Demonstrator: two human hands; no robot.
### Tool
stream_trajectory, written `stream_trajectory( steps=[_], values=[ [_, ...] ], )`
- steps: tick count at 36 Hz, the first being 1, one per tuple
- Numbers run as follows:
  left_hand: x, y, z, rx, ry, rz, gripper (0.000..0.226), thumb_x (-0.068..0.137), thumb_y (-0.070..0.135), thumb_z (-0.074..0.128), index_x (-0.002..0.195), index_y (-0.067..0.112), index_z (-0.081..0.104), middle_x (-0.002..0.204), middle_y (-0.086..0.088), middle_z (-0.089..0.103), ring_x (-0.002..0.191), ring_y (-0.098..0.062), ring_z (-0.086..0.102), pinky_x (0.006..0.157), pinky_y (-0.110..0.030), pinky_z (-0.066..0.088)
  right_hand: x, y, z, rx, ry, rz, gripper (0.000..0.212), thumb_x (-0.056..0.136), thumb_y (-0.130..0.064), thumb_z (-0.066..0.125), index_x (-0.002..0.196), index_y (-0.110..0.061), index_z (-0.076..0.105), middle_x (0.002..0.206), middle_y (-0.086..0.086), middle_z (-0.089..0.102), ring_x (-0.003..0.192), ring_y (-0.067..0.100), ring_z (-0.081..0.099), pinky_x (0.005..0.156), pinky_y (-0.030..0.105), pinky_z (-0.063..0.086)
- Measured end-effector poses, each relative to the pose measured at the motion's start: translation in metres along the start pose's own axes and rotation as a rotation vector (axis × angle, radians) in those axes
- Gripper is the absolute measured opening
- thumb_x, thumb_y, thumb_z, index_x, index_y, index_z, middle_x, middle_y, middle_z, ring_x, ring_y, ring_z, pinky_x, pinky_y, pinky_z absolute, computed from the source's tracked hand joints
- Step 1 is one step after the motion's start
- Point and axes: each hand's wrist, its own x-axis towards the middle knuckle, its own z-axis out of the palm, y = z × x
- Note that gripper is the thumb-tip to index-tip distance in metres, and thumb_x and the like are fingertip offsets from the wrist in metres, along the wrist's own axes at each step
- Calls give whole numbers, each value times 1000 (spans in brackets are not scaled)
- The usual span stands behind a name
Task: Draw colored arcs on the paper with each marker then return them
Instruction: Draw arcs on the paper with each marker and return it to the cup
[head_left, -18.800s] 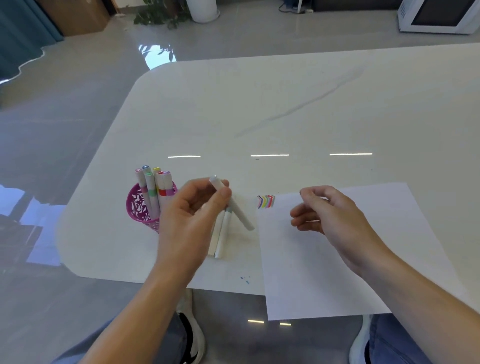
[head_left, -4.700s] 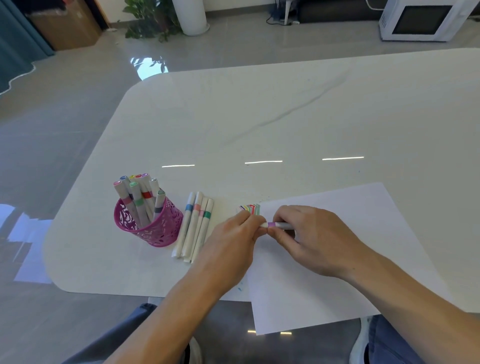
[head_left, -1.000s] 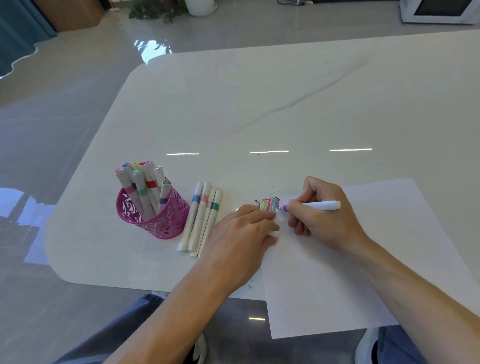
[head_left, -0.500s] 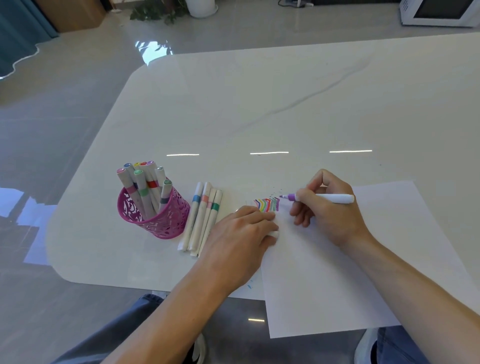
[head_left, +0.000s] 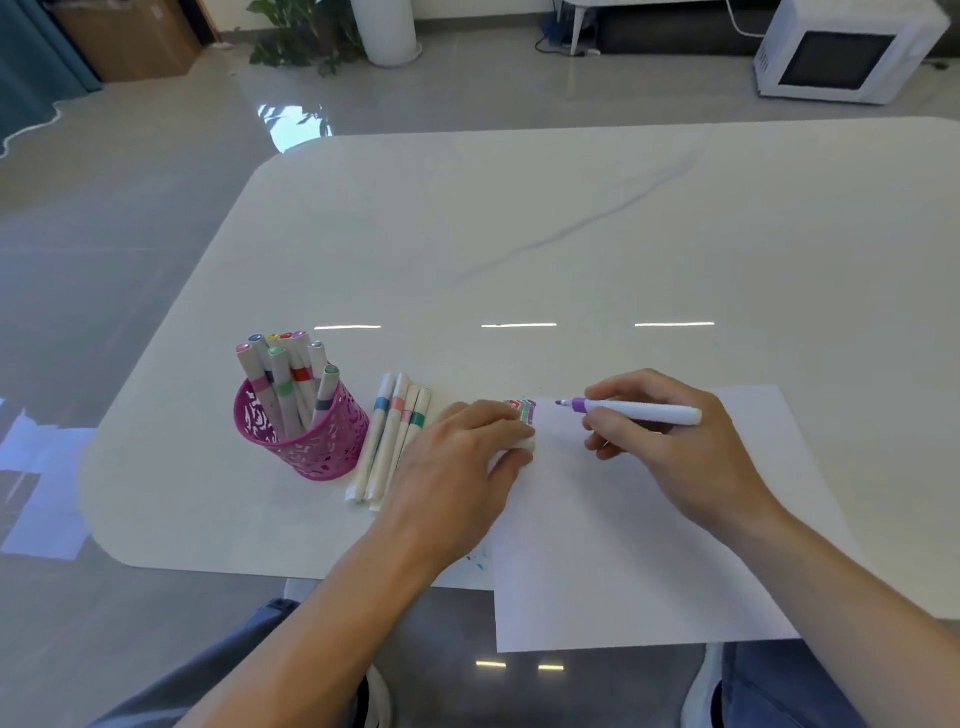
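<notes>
Well to the left of the white sheet of paper (head_left: 623, 545), a pink perforated metal cup (head_left: 306, 441) stands on the pale marble-look bench (head_left: 519, 234), full of upright white markers with coloured bands (head_left: 283, 379). Between it and the paper lie four capped white markers in a tight row (head_left: 392, 436).

The left hand (head_left: 457, 467) rests on the paper's top-left corner. Its grip is curled closed around a small white cap (head_left: 524, 444), which peeks out under the fingertips. Just beside it on that corner are the stacked coloured arcs (head_left: 522, 410).

The right hand (head_left: 665, 447), over the paper's upper part, has its grip pinched round the white marker with the purple tip (head_left: 634, 411). The tip points left, just beside the arcs; I cannot tell whether it touches the sheet.

The purple arc looks to be the step in hand. To do it well, I'd keep the left hand pinning that corner so the overhanging sheet doesn't slide, nest the stroke snugly against the outermost arc, then lift cleanly and push the cap on straight before the wet tip smears anything.
</notes>
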Motion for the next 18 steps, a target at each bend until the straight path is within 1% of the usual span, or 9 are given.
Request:
stream_trajectory(
  steps=[1, 2, 3, 5, 8, 11, 13, 15, 18],
  values=[
    [0, 0, -1, -60, 7, -55, 16, 90, 25, 73, 105, 28, 77, 107, 18, 68, 93, 2, 60, 82, -15, 47, -1, -2, -1, -5, 8, -6, 9, 93, -11, 78, 97, -20, 79, 84, 1, 80, 73, 21, 78, 65, 26, 62],
    [1, 0, -2, -119, 10, -113, 16, 90, 29, 73, 105, 32, 76, 104, 20, 68, 89, 5, 59, 78, -9, 45, -2, -4, -1, -14, 15, -12, 9, 94, -13, 76, 97, -21, 80, 84, 0, 80, 74, 20, 78, 66, 27, 62],
    [1, 0, -3, -173, 14, -168, 16, 90, 32, 73, 105, 35, 75, 98, 22, 68, 85, 5, 60, 73, -9, 45, -3, -7, -2, -16, 19, -14, 9, 96, -15, 74, 97, -22, 80, 84, 0, 80, 76, 20, 79, 67, 28, 63],
    [2, -1, -4, -306, 11, -279, 15, 89, 35, 73, 102, 42, 74, 85, 21, 70, 80, 0, 64, 70, -18, 51, -5, -12, -1, 22, 23, -13, 12, 100, -16, 69, 98, -20, 80, 85, 2, 80, 77, 22, 78, 70, 31, 64],
    [4, 1, -5, -548, -18, -411, 16, 89, 29, 73, 100, 42, 74, 81, 19, 73, 78, -2, 69, 75, -26, 59, -7, -20, 0, 82, 18, -16, 14, 103, -13, 63, 97, -14, 76, 86, 7, 80, 78, 27, 78, 70, 33, 63],
    [6, 4, -8, -703, -4, -453, 17, 91, 20, 72, 99, 35, 75, 80, 11, 75, 74, -8, 71, 70, -20, 57, -10, -28, 1, 122, 12, -37, 10, 103, -13, 63, 94, -12, 69, 87, 9, 81, 79, 28, 78, 71, 34, 65],
    [7, 4, -9, -765, 17, -473, 17, 91, 16, 72, 99, 30, 76, 80, 7, 76, 73, -10, 71, 67, -16, 55, -13, -33, 1, 144, 3, -67, 11, 102, -17, 67, 91, -17, 69, 87, 9, 81, 79, 28, 79, 71, 34, 65],
    [8, 5, -10, -792, 24, -483, 18, 90, 13, 73, 99, 28, 76, 80, 5, 76, 73, -12, 71, 67, -17, 55, -14, -37, 1, 148, -6, -81, 11, 100, -20, 67, 89, -18, 70, 87, 9, 81, 78, 28, 79, 71, 34, 65],
    [8, 6, -10, -809, 18, -468, 18, 90, 11, 73, 98, 27, 77, 81, 3, 76, 74, -13, 71, 68, -19, 57, -14, -37, 2, 130, -21, -58, 11, 103, -14, 64, 93, -11, 69, 87, 8, 81, 78, 28, 79, 70, 35, 65]
  ],
)
